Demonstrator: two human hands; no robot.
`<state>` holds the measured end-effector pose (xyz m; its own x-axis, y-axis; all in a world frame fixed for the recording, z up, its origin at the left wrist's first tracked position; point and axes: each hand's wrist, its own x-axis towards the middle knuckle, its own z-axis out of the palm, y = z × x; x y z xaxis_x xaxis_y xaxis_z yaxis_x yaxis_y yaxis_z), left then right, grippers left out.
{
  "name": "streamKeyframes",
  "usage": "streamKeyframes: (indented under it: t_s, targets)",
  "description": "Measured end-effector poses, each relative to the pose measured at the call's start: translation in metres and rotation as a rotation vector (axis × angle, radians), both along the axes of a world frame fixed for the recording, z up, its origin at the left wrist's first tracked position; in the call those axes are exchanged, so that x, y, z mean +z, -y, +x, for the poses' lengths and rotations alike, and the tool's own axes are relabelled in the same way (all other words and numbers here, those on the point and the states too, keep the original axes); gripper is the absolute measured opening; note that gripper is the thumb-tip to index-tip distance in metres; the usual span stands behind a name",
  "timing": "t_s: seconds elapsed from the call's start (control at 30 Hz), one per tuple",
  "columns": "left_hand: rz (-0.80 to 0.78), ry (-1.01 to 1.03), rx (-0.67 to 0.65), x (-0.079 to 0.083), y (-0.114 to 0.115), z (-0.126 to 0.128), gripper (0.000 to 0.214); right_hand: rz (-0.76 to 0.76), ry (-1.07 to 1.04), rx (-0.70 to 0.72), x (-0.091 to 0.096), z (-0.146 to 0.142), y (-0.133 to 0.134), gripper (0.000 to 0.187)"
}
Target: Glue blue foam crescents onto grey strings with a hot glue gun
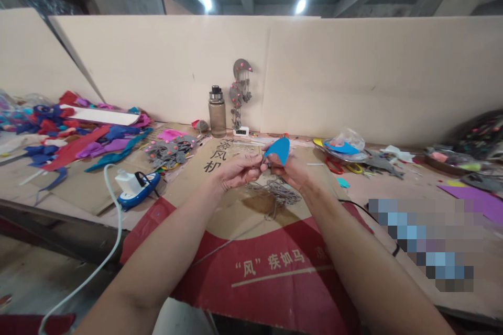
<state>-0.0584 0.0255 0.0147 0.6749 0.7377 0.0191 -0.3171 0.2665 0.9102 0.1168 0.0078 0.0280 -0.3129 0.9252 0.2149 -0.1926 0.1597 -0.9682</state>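
Over the middle of the cardboard, both hands are raised close together. A bright blue, curved flat piece (280, 151), felt-like, stands up between them. My right hand (293, 171) is closed on its lower part, with most of the fingers hidden behind it. The fingers of my left hand (242, 170) are pinched at the left end of the blue piece; what lies between the fingertips is too small to make out. Beneath the hands, a loose tangle of grey cord (281, 192) rests on the cardboard (251, 230).
A drink bottle (217, 115) and a grey moon-shaped hanging ornament (239, 91) are at the back. Coloured felt scraps (90, 144) and a blue power strip (139, 191) lie left, grey felt pieces (171, 151) nearer the middle. A plate (346, 151) with scraps and scissors (353, 168) are right.
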Motion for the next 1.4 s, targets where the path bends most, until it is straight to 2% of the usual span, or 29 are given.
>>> streamKeyframes:
  t_s: [0.1,0.2,0.33,0.4,0.5,0.63,0.77,0.87,1.0,1.1,1.2,1.3,1.4]
  targets:
    - [0.089,-0.034,0.073,-0.001,0.001,0.003,0.028,0.003,0.031,-0.088,0.001,0.002,-0.001,0.036]
    - [0.233,-0.123,0.216,-0.005,-0.002,0.009,0.03,0.004,0.037,-0.155,-0.001,0.002,-0.003,0.036]
    - [0.488,-0.307,0.412,-0.01,-0.005,0.013,0.022,0.021,0.082,-0.198,-0.006,0.002,-0.007,0.031]
    - [0.553,-0.352,0.492,-0.009,-0.004,0.013,0.016,0.022,0.106,-0.218,-0.007,0.001,-0.008,0.029]
    - [0.511,-0.363,0.534,-0.006,-0.001,0.014,0.014,0.027,0.119,-0.217,-0.008,0.0,-0.008,0.032]
    - [0.392,-0.235,0.558,-0.006,-0.001,0.015,0.014,-0.024,0.083,-0.249,-0.011,-0.002,-0.009,0.041]
    - [0.335,-0.135,0.617,-0.008,-0.006,0.014,0.012,-0.036,0.121,-0.303,-0.022,-0.005,-0.014,0.036]
    - [0.266,-0.066,0.631,-0.006,-0.006,0.012,0.013,0.0,0.202,-0.322,-0.035,-0.009,-0.019,0.029]
    - [0.16,0.055,0.552,-0.003,-0.003,0.012,0.017,0.114,0.372,-0.368,-0.048,-0.014,-0.023,0.022]
    - [0.143,0.092,0.527,-0.003,-0.003,0.013,0.018,0.199,0.582,-0.379,-0.049,-0.011,-0.023,0.019]
    - [0.177,0.089,0.581,-0.004,-0.006,0.013,0.017,0.249,0.688,-0.529,-0.044,0.002,-0.025,0.014]
    - [0.2,0.081,0.653,-0.005,-0.011,0.009,0.014,0.214,0.62,-0.709,-0.039,0.02,-0.03,0.014]
    - [0.197,0.083,0.694,-0.006,-0.014,0.006,0.011,0.054,0.431,-0.643,-0.038,0.031,-0.036,0.023]
